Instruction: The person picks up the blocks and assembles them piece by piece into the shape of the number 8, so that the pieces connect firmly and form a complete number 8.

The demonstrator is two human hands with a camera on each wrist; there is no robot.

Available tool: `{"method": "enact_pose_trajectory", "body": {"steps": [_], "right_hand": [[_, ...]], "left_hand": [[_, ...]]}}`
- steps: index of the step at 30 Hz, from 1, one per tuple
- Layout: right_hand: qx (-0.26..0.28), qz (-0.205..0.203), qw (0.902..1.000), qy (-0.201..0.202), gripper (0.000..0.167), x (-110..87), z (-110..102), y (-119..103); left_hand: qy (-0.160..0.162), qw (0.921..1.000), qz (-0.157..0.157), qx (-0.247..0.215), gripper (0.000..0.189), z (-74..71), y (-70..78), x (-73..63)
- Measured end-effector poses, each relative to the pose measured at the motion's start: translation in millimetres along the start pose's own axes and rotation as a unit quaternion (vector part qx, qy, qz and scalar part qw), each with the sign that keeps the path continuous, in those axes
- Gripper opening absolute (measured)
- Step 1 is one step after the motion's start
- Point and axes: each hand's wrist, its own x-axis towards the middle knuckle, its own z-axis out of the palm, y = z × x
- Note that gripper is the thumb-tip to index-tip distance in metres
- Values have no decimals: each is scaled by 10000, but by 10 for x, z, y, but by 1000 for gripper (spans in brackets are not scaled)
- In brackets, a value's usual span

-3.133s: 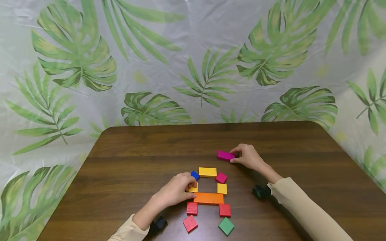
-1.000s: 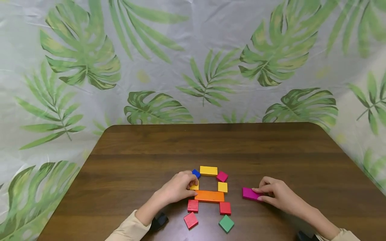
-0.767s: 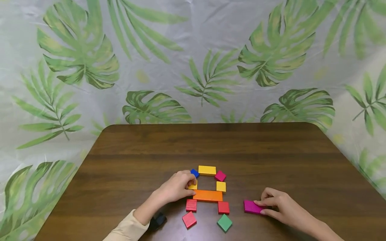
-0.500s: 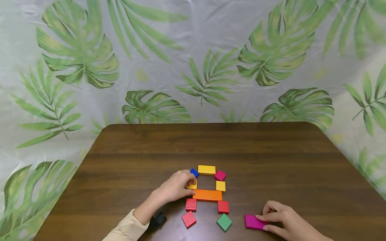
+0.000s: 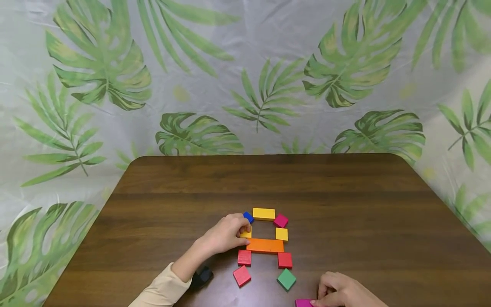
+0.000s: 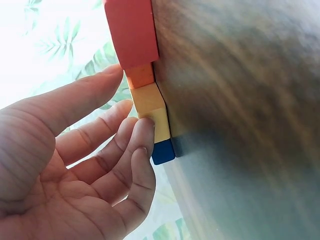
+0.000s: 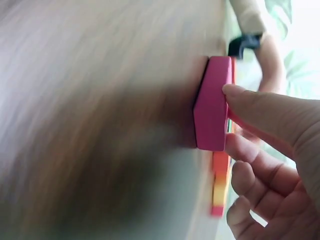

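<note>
Wooden blocks form a figure on the table. An orange bar (image 5: pixel 264 245) crosses its middle, with a yellow bar (image 5: pixel 264 214) at its far end. My left hand (image 5: pixel 225 233) rests at the figure's left side, fingers loosely bent. In the left wrist view its fingertips are at the yellow square block (image 6: pixel 150 97) and its thumb tip is by the orange bar's end, near a red block (image 6: pixel 132 32). At the near edge my right hand (image 5: pixel 343 292) pinches a magenta block (image 7: pixel 212 105) by one end, low over the table, right of the figure's near end.
A blue block (image 5: pixel 248 217) and a pink block (image 5: pixel 281 220) flank the yellow bar. Nearer me lie two red blocks (image 5: pixel 284 260), a tilted red block (image 5: pixel 242 276) and a tilted green block (image 5: pixel 286 279). A leaf-patterned cloth (image 5: pixel 268 47) hangs behind the brown table (image 5: pixel 184 183).
My right hand has carried the magenta block from beyond the figure's upper right down to the near edge, lastly a little leftward. My left hand stays by the figure.
</note>
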Motion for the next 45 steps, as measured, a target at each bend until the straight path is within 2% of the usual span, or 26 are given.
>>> {"method": "enact_pose_trajectory", "body": {"steps": [1, 2, 3, 4, 6, 11, 14, 18, 20, 24, 25, 28, 32, 36, 45], "right_hand": [[-542, -579, 9968, 115, 15, 36, 46, 5], [-1170, -1304, 9838, 384, 16, 68, 96, 15], [-1697, -1921, 9642, 679, 17, 100, 143, 20], [-2156, -2495, 9386, 1020, 18, 138, 187, 30], [-2250, -2709, 9303, 1025, 19, 213, 247, 0], [-2439, -2829, 9219, 1033, 22, 381, 326, -110], [-2498, -2638, 9271, 924, 19, 460, 327, -193], [-2556, -2220, 9392, 581, 13, 554, 302, -288], [-2664, -2274, 9349, 577, 13, 606, 297, -308], [-2844, -2608, 9188, 833, 12, 696, 318, -315], [-2843, -2621, 9181, 868, 11, 711, 325, -318], [-2738, -2480, 9254, 842, 11, 744, 340, -334], [-2652, -2070, 9392, 682, 14, 775, 333, -364], [-2678, -1821, 9442, 590, 15, 808, 312, -370], [-2431, -1531, 9548, 762, 12, 871, 314, -333]], "left_hand": [[-21, 10000, -7, -6, 23, 6, -4, -3], [-40, 10000, -12, -12, 23, 12, -7, -5], [-55, 10000, -20, -19, 23, 18, -11, -8], [-64, 10000, -29, -24, 23, 25, -15, -11], [-63, 10000, -38, -29, 23, 33, -21, -14], [-31, 10000, -14, -26, 23, 27, -19, -12], [-14, 10000, 14, 4, 23, 8, -10, -1], [78, 9999, 92, 21, 23, -21, -2, 16], [123, 9999, 120, 14, 23, -30, -2, 20], [112, 9998, 140, 5, 23, -31, -2, 12], [91, 9999, 138, 3, 22, -28, -4, 9], [45, 9999, 128, -2, 22, -16, -8, 3], [30, 9999, 95, -25, 23, -10, -5, 3], [28, 9999, 85, -48, 23, -12, -2, 6], [2, 10000, 72, -31, 23, -9, -11, 3]]}}
